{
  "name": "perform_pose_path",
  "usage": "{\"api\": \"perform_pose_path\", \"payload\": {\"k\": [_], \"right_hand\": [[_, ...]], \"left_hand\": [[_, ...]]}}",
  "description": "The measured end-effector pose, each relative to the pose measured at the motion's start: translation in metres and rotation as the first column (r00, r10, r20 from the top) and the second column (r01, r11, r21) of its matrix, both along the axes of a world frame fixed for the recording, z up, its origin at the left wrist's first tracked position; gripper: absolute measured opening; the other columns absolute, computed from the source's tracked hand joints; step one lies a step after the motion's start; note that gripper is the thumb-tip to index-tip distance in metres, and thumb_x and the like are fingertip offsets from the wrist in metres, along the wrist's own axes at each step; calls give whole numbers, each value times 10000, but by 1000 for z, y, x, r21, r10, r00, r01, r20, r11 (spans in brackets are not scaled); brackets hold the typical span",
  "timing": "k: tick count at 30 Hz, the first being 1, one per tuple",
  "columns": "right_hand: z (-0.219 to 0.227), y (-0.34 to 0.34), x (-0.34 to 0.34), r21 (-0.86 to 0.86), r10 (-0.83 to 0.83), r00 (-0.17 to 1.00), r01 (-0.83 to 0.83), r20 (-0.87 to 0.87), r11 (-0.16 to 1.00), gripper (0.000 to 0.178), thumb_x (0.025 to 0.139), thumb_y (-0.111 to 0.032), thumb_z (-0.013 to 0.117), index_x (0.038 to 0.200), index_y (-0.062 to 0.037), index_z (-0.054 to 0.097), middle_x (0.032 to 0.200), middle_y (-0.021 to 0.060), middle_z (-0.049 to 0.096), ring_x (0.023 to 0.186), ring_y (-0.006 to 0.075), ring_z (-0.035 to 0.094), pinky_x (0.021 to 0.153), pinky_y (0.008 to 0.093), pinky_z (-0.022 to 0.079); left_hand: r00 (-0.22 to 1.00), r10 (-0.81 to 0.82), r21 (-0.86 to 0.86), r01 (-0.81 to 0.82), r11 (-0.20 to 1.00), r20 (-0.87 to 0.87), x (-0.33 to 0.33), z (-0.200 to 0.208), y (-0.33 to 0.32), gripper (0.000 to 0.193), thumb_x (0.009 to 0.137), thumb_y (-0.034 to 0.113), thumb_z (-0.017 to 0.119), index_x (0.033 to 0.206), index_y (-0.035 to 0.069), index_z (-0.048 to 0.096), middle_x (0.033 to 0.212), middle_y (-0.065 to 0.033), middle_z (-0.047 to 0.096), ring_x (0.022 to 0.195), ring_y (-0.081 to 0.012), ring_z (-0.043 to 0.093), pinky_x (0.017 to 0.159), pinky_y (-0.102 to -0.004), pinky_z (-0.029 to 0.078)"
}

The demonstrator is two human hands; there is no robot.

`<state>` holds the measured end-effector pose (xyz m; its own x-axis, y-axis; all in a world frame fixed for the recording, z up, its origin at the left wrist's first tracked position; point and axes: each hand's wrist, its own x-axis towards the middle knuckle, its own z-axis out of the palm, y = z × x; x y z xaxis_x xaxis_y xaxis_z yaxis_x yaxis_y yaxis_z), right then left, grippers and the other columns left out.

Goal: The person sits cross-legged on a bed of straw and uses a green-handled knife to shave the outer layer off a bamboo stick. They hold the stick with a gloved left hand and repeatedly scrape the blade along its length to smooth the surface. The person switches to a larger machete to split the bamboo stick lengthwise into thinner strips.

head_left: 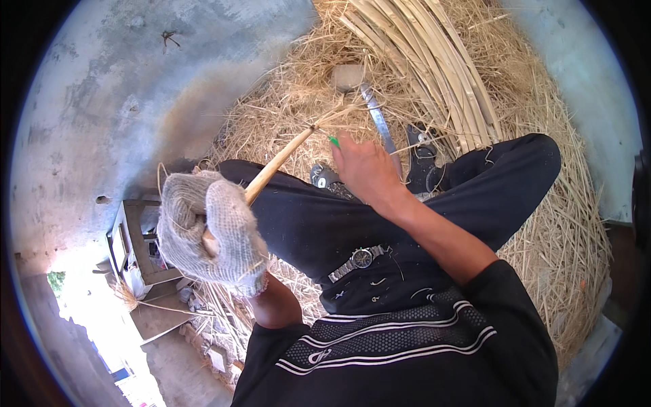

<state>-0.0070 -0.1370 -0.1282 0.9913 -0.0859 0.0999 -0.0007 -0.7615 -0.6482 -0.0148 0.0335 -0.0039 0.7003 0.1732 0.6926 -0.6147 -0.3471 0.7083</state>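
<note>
The left hand (211, 227), in a gray knitted glove, is closed around a pale wooden stick (279, 161), which slants up and away over the black trousers (434, 217). Near the stick's far end is a dark spot, with thin straw-coloured strands (342, 112) fanning out beyond it. The bare right hand (369, 166) is beside that end, its fingers drawn together around a small green piece (333, 141) that pokes out at the fingertips; the rest of it is hidden.

A small white curved emblem (319, 355) sits on the black shirt (407, 373), among white stripes. A metal-banded watch (362, 258) lies on the lap, the marks on its dark dial too small to read.

Beyond the right hand, a long blade (377, 115) lies on the straw (285, 95), near a block (348, 78) and a bundle of long pale strips (441, 61).
</note>
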Motion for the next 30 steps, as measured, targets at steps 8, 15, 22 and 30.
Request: {"api": "perform_pose_path", "payload": {"k": [8, 15, 22, 30], "right_hand": [[61, 8, -31, 377, 174, 984, -148, -34, 914, 306, 1014, -294, 476, 970, 6, 519, 660, 256, 615, 684, 463, 651, 592, 548, 505], [0, 2, -15, 134, -56, 998, 55, 7, 989, 172, 974, -197, 557, 949, -28, 535, 587, 253, 569, 556, 459, 595, 507, 517, 464], [76, 18, -48, 367, 178, 965, -240, 194, 899, 178, 965, -164, 565, 906, 0, 528, 573, 239, 561, 533, 435, 590, 495, 504, 457], [102, 7, -59, 417, 245, 951, -304, 188, 857, 173, 950, -150, 598, 894, -8, 516, 568, 223, 556, 540, 424, 593, 473, 481, 445]], "left_hand": [[956, 288, 237, -292, 927, 53, -16, 12, -16, 214, 876, 163, 622, 741, -4, 609, 668, -53, 568, 507, -94, 491, 497, -231, 397], [926, 361, 414, -372, 831, 108, -23, 16, -33, 239, 868, 126, 566, 647, 37, 541, 620, -29, 486, 517, -115, 423, 467, -267, 321], [903, 414, 299, -429, 852, 115, -24, 12, -39, 229, 903, 128, 567, 701, 21, 548, 639, -41, 498, 564, -130, 468, 492, -286, 367], [940, 297, 527, -339, 780, 166, -40, 2, -17, 123, 814, 10, 665, 898, -16, 578, 766, -71, 566, 614, -179, 528, 547, -304, 457]]}}
